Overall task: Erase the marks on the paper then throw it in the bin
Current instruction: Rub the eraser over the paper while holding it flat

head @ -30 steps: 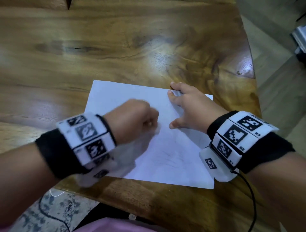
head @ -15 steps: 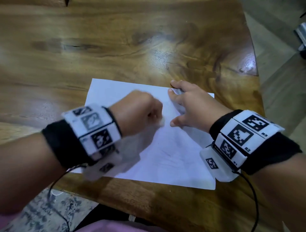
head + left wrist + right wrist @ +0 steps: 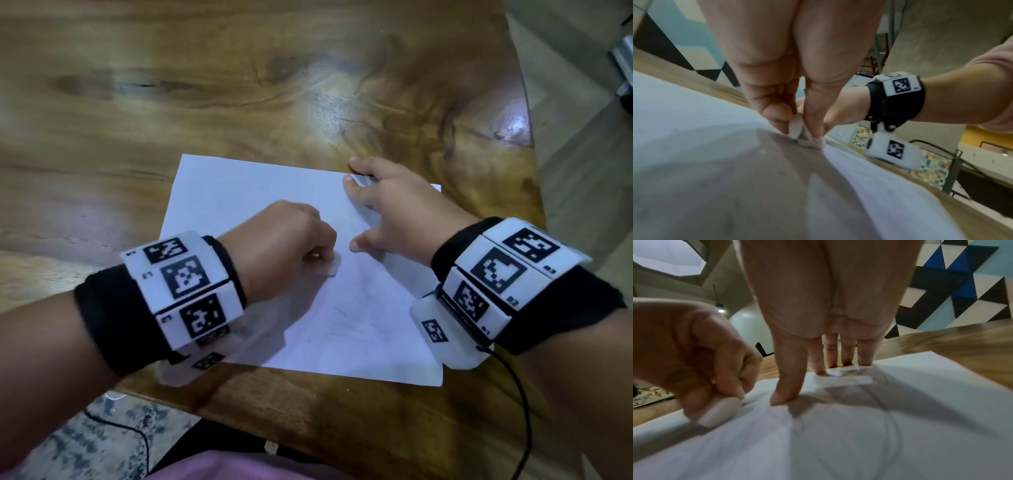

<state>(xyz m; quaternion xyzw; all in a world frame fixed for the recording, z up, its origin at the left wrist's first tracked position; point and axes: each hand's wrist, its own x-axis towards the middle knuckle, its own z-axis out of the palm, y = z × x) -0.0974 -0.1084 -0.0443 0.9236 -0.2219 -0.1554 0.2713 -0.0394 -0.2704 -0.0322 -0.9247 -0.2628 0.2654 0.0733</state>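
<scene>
A white sheet of paper (image 3: 239,205) lies flat on the wooden table (image 3: 239,85), with faint pencil marks (image 3: 356,318) across its right half. My left hand (image 3: 284,246) pinches a small white eraser (image 3: 333,266) and presses it onto the middle of the sheet. The eraser (image 3: 719,412) shows clearly in the right wrist view, and also in the left wrist view between thumb and fingers (image 3: 795,126). My right hand (image 3: 394,209) lies spread on the sheet's upper right part, its fingertips (image 3: 783,399) pressing the paper (image 3: 859,434) down. No bin is in view.
The table's front edge (image 3: 308,428) runs just below the sheet, and its right edge (image 3: 534,171) is close to my right hand. A black cable (image 3: 524,411) hangs from my right wrist band. Patterned floor (image 3: 85,445) shows below left.
My left hand with the eraser has shifted slightly to the right and then back down over the middle of the sheet. My right hand has stayed pressed in place.
</scene>
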